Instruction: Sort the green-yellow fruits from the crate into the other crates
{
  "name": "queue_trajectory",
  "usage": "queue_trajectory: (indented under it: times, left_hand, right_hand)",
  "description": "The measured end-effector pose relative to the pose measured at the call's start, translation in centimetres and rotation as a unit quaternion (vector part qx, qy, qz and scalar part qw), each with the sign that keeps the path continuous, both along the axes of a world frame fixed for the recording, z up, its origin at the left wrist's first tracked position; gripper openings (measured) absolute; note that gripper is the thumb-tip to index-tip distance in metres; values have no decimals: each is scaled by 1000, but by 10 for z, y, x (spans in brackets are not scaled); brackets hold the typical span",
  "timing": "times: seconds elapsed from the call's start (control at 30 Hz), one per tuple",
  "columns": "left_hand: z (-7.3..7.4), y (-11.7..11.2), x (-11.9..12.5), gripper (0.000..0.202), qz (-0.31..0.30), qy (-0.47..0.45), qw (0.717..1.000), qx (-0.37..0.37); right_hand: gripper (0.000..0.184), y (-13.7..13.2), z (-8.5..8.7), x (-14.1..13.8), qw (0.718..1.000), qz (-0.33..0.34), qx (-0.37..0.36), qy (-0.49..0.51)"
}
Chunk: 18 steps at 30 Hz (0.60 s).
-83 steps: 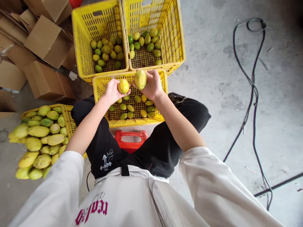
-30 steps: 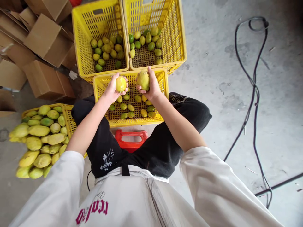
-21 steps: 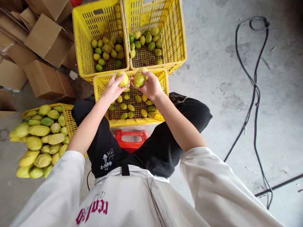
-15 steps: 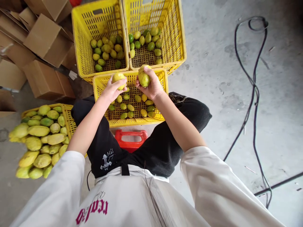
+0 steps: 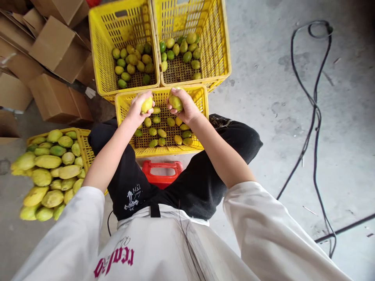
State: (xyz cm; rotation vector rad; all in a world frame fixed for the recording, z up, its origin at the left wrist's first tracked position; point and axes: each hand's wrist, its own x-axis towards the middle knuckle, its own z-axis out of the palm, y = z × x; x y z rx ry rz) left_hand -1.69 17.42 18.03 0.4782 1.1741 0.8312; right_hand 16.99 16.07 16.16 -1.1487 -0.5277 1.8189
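My left hand (image 5: 135, 111) is closed round a yellow fruit (image 5: 147, 104). My right hand (image 5: 186, 108) grips a yellow-green fruit (image 5: 175, 102). Both hands hover side by side over the near yellow crate (image 5: 124, 102), which holds several yellow and green fruits on its floor. The two fruits are a short gap apart and I am seated with the crate between my knees.
Two more yellow crates, one at far left (image 5: 101, 47) and one at far right (image 5: 221, 43), hold green and yellow fruits. A heaped crate of larger fruits (image 5: 83, 146) sits at my left. Cardboard boxes (image 5: 55, 50) lie behind it. A red stool (image 5: 161, 171) and a black cable (image 5: 313, 113) are on the concrete floor.
Both hands have kept turning their fruits and sunk slightly toward the near crate. The fruits show less between the fingers than before.
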Motion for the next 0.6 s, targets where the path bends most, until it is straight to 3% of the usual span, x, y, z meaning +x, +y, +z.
queue_trajectory:
  times: [0.2,0.3,0.4,0.5,0.6]
  left_hand:
    - [0,7,-3,49,31,11,999,-15]
    - [-3,8,0,54,58,14,998,-26]
    - [-2,6,4,57,89,-5,996,-26]
    - [4,4,7,46,94,-53,994,-5]
    - [9,1,7,32,53,-63,996,26]
  right_hand:
    - [59,2,1,3,999,39,-34,-17]
    - [53,4,2,2,999,6,-36,16]
    - [36,6,6,1,994,-45,-45,94]
    - [17,5,12,0,987,-64,-44,138]
    - [10,2,18,-1,987,-65,-31,145]
